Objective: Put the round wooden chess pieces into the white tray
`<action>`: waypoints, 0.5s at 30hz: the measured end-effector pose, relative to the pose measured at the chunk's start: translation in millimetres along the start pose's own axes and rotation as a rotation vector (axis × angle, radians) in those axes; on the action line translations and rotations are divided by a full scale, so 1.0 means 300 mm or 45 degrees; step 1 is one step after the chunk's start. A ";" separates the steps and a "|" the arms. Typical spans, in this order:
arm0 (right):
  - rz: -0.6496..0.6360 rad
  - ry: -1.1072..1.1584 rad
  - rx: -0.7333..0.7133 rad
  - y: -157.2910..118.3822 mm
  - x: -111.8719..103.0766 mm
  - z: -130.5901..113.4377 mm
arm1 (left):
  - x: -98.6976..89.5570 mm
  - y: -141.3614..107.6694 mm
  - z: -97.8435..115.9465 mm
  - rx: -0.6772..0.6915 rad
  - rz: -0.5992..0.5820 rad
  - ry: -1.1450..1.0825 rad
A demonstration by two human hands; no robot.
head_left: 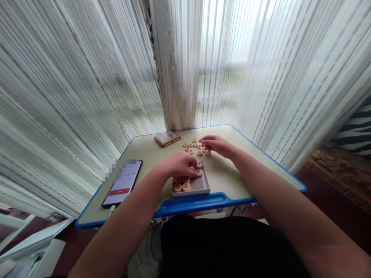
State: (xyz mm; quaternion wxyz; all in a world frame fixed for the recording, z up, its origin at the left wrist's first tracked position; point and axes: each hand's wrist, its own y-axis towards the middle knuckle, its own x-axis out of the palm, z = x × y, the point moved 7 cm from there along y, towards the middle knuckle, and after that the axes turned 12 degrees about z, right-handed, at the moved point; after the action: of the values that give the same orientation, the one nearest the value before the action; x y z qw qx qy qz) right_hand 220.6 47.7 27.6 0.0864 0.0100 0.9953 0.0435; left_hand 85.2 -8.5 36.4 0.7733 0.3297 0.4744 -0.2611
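Note:
Over a shallow open box (205,183) near the table's front edge, my left hand (181,164) pinches a round wooden Chinese chess piece (198,173) between thumb and fingers. Another piece (199,165) lies just beyond it in the box's far right corner. Red-marked pieces (186,187) sit at the box's left side, some partly hidden under that hand. My right hand (216,145) is palm down at the right side of several loose pieces (190,145). Its fingers are bent and apart, and its thumb is close above a piece (208,153); contact is unclear.
A patterned box lid (167,138) rests at the table's back left. A phone (123,183) with a plugged-in cable lies on the left. The pale table (232,181) has a raised blue rim, with sheer curtains (182,77) behind it.

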 end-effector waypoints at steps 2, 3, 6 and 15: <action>0.010 -0.299 -0.023 -0.030 -0.007 -0.025 | -0.002 -0.002 -0.012 -0.047 -0.008 -0.006; 0.018 -0.441 -0.026 -0.049 -0.009 -0.034 | 0.000 -0.003 -0.017 -0.068 -0.018 -0.014; 0.009 -0.633 -0.063 -0.109 0.005 -0.054 | 0.005 -0.001 -0.018 -0.073 -0.041 -0.016; 0.212 -1.087 -0.508 -0.130 -0.003 -0.035 | 0.015 0.003 0.004 0.010 -0.045 -0.004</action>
State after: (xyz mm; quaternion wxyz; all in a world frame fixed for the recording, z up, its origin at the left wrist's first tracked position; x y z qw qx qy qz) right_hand 219.1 8.0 34.8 0.4839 0.0899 0.8389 0.2324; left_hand 88.4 -9.3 33.1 0.7681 0.3239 0.4778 -0.2772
